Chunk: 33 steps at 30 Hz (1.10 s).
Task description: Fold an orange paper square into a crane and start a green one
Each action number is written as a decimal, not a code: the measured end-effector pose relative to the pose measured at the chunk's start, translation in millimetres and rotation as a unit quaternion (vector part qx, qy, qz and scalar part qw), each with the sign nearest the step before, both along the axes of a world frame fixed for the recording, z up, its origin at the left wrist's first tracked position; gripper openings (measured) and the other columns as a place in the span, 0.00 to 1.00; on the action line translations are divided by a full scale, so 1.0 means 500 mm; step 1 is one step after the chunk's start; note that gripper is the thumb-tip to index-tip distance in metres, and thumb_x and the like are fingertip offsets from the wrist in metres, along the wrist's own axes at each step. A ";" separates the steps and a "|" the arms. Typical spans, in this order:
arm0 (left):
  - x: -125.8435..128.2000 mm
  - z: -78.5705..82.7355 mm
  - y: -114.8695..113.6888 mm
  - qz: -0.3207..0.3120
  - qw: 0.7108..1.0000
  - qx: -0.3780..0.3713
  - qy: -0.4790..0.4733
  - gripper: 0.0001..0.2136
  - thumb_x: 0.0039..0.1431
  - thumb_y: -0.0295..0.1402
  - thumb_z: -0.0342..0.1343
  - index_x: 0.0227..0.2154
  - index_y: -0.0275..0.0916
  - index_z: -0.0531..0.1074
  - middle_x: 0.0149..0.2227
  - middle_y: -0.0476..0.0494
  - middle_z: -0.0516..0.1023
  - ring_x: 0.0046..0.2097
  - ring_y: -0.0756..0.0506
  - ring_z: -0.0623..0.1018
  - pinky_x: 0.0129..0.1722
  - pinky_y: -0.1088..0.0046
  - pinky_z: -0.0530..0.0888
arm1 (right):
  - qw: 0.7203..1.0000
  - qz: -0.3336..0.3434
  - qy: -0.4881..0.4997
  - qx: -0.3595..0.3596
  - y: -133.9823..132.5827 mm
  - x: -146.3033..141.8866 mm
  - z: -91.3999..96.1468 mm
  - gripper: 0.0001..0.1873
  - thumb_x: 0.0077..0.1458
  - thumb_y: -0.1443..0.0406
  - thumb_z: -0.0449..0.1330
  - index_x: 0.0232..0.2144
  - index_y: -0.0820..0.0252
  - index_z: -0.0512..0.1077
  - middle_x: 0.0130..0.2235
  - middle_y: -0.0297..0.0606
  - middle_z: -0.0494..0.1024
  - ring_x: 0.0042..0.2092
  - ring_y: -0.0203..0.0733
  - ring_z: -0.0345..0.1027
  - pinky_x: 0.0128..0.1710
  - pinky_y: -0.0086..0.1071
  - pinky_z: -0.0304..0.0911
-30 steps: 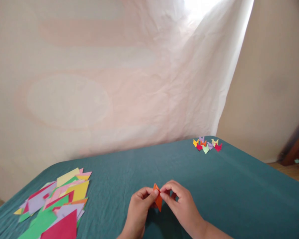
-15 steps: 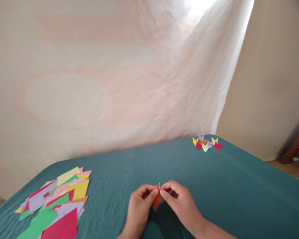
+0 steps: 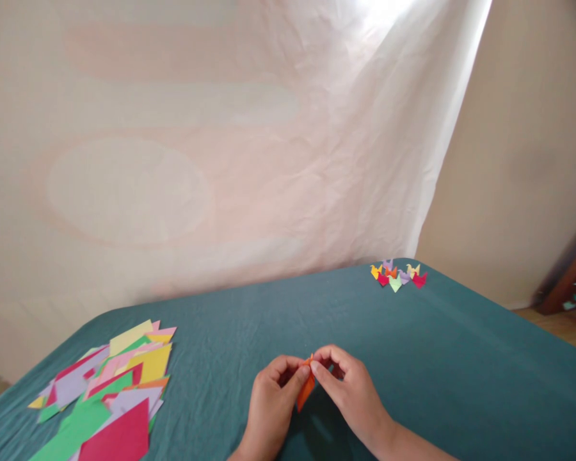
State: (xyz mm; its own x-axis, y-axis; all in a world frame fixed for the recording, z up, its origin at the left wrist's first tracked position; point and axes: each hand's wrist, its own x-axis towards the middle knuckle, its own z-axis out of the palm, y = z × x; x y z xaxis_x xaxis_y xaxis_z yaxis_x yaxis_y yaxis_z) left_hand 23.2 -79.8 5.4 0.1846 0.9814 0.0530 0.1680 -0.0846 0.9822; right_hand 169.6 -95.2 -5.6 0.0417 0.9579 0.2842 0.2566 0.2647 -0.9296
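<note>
Both of my hands meet low in the middle of the view over a teal-covered table [image 3: 461,371]. My left hand [image 3: 271,406] and my right hand [image 3: 352,394] each pinch a small folded orange paper piece [image 3: 306,389] between thumb and fingertips. The paper hangs as a narrow pointed shape between them, just above the cloth. Part of it is hidden by my fingers.
A loose heap of coloured paper sheets [image 3: 108,397] lies at the near left of the table. A cluster of several small folded paper figures [image 3: 397,276] sits at the far right corner. A pale draped sheet [image 3: 196,147] hangs behind the table. Wooden floor shows at right.
The orange paper has been pressed narrower and tilted between my fingers. My hands stay in the same spot; the view has shifted slightly.
</note>
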 end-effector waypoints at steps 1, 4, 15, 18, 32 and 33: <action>0.000 0.000 0.000 0.000 1.000 0.003 0.001 0.12 0.52 0.41 0.57 0.28 0.36 0.75 0.27 0.45 0.77 0.30 0.47 0.74 0.31 0.77 0.69 | 1.000 0.002 0.003 -0.002 0.000 0.000 0.000 0.08 0.56 0.61 0.56 0.31 0.60 0.72 0.31 0.35 0.76 0.32 0.38 0.68 0.29 0.28 0.60; 0.001 -0.002 0.000 -0.005 1.000 0.006 0.001 0.12 0.53 0.41 0.56 0.29 0.36 0.76 0.28 0.44 0.77 0.31 0.47 0.74 0.32 0.76 0.69 | 1.000 0.003 0.012 -0.007 0.001 0.001 0.001 0.08 0.56 0.61 0.56 0.31 0.60 0.72 0.30 0.35 0.75 0.32 0.38 0.68 0.30 0.28 0.61; 0.000 -0.003 0.002 -0.024 0.999 -0.021 -0.018 0.14 0.53 0.43 0.56 0.29 0.35 0.75 0.24 0.46 0.73 0.26 0.50 0.69 0.27 0.78 0.65 | 0.971 0.117 0.188 -0.095 0.018 0.006 -0.011 0.15 0.50 0.55 0.62 0.36 0.60 0.72 0.29 0.33 0.71 0.27 0.34 0.62 0.23 0.25 0.56; -0.003 -0.003 0.008 -0.038 0.996 -0.062 -0.053 0.15 0.51 0.45 0.58 0.27 0.34 0.74 0.23 0.48 0.71 0.24 0.52 0.66 0.24 0.80 0.63 | 0.961 0.142 0.211 -0.112 0.017 0.007 -0.006 0.14 0.50 0.56 0.63 0.34 0.61 0.73 0.28 0.33 0.71 0.27 0.33 0.61 0.24 0.25 0.55; -0.005 -0.016 0.016 -0.065 0.994 -0.069 -0.051 0.15 0.52 0.44 0.57 0.26 0.35 0.72 0.20 0.51 0.69 0.20 0.54 0.62 0.22 0.80 0.59 | 0.963 0.139 0.198 -0.119 0.017 0.012 -0.005 0.14 0.50 0.54 0.62 0.31 0.60 0.72 0.26 0.32 0.70 0.27 0.34 0.62 0.25 0.25 0.56; -0.005 -0.016 0.016 -0.061 0.995 -0.066 -0.047 0.14 0.52 0.44 0.57 0.26 0.35 0.72 0.20 0.51 0.69 0.20 0.54 0.62 0.22 0.80 0.59 | 0.962 0.141 0.200 -0.118 0.017 0.012 -0.005 0.14 0.50 0.55 0.62 0.31 0.61 0.72 0.25 0.32 0.70 0.27 0.34 0.62 0.25 0.25 0.56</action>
State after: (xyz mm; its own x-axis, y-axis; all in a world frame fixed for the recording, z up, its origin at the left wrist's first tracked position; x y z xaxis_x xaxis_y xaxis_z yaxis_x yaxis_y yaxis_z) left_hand 20.8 -72.0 -2.7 0.3039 0.9513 -0.0521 0.0711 0.0319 0.9970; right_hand 175.5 -86.5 -8.1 -0.1680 0.9831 0.0733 -0.1863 0.0414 -0.9816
